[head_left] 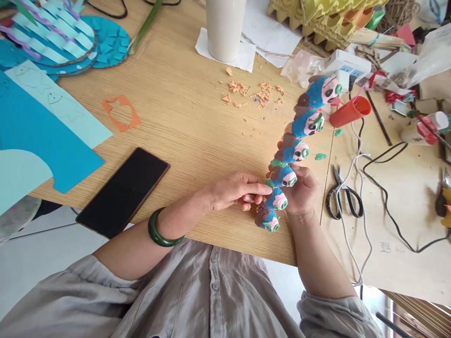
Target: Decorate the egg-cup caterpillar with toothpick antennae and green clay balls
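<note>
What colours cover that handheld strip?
The strip is mainly brown, blue, pink and green, clearest in head view.

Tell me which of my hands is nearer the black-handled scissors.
Right. Your right hand is beside the black-handled scissors, not touching them; your left hand is farther off, across the bumpy blue-and-brown strip from them.

Right grip [303, 191] holds a bumpy blue strip [289, 151] (left grip [235, 190] touching it).

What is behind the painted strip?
Part of the right hand and of the table. The strip covers some of that hand; whatever else lies directly behind it cannot be seen.
</note>
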Motion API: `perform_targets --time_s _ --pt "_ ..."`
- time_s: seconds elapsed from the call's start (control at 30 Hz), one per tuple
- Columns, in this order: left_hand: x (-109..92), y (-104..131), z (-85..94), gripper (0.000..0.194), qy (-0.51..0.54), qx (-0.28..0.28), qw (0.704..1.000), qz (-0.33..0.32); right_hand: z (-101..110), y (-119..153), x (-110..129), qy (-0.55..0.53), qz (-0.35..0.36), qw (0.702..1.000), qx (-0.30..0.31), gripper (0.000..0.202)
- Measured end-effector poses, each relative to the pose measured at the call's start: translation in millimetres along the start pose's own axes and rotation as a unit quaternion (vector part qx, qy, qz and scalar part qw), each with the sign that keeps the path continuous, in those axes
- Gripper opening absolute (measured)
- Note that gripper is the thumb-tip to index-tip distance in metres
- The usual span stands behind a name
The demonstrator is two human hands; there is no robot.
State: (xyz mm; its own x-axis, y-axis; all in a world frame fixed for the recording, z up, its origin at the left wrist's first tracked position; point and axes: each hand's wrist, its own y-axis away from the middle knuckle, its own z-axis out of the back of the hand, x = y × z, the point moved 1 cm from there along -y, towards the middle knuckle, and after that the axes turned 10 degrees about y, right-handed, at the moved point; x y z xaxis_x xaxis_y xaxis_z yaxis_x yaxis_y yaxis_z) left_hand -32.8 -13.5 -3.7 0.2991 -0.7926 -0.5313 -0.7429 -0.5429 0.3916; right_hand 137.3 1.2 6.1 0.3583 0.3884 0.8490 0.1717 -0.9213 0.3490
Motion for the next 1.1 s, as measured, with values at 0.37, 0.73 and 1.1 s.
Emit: perform_targets --time_s 0.37,0.73,1.1 --pt "-2 0 -8.8 0.043 -0.058 0.018 0.998 -0.005 4 4 -4 -0.007 -0.012 1.0 0.019 0.032" --pt "-9 1 -0.9 0.035 -0.047 -0.142 0.978 -0.147 2 4 -2 0.005 -0.037 0.999 -0.004 0.032" --pt "-15 -2 4.6 0.029 0.048 -0.212 0.932 -0.29 -2 5 -15 0.043 -0.143 0.983 0.107 0.015"
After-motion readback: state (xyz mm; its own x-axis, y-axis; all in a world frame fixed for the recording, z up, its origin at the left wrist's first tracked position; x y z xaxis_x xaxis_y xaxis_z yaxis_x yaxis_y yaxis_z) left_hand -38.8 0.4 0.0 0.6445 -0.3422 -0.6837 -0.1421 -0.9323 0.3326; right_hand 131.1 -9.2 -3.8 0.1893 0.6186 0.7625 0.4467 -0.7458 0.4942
